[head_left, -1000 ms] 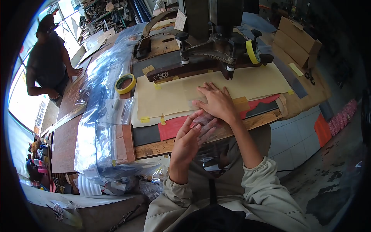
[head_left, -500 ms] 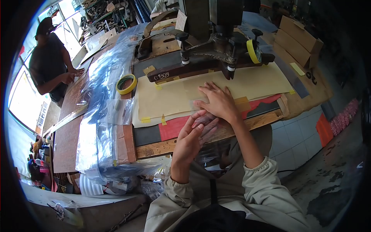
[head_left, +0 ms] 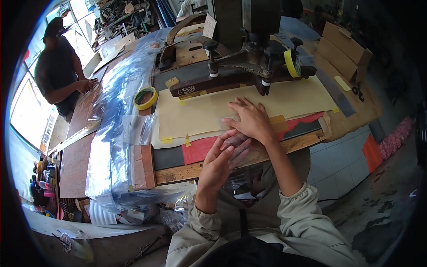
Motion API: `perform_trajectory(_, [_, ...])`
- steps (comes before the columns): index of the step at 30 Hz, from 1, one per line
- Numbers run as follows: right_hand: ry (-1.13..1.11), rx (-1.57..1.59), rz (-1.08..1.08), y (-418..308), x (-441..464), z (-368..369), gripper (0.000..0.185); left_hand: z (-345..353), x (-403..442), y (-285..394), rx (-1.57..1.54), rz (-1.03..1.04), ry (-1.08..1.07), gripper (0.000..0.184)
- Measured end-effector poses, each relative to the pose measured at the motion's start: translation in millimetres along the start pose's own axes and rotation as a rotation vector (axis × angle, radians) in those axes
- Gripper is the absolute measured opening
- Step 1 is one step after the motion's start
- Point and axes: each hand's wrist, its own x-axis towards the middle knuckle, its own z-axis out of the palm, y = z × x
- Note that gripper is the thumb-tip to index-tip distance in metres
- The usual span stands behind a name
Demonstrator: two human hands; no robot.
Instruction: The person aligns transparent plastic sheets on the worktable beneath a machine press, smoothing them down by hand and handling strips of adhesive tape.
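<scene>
My right hand (head_left: 252, 119) lies flat with fingers spread on a cream sheet (head_left: 191, 113), pressing near its front edge. Just below it, my left hand (head_left: 216, 164) is turned palm up at the board's front edge. A clear plastic sheet (head_left: 242, 155) runs between its thumb and fingers, and some fingertips show through it. Small yellow tape pieces (head_left: 167, 140) sit along the cream sheet's edge. Beneath lies red material (head_left: 195, 151) on a dark mat (head_left: 170, 158) and a wooden board (head_left: 178, 174). A brown tape patch (head_left: 279, 123) is right of my right hand.
A machine's dark clamp bar (head_left: 200, 86) rests across the sheet's back, with a yellow tape roll (head_left: 292, 63) hung on it. Another tape roll (head_left: 145, 98) stands at left beside plastic film (head_left: 111, 133). Scissors (head_left: 357, 92) and a cardboard box (head_left: 342, 51) lie right. A person (head_left: 60, 66) works at left.
My hands keep nearly the same pose and place. The view has shifted very slightly, and the person at left has moved their hands a little.
</scene>
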Motion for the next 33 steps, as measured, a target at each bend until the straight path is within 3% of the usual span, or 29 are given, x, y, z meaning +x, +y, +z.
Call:
perform_trajectory(11, [0.089, 0.007, -0.070, 5, -2, 5, 0.056, 4, -1, -1, 0.034, 0.027, 0.036, 0.043])
perform_trajectory(33, [-0.023, 0.005, -0.002, 0, 1, -7, 0.061, 4, 0, 1, 0.001, 0.010, 0.023, 0.041])
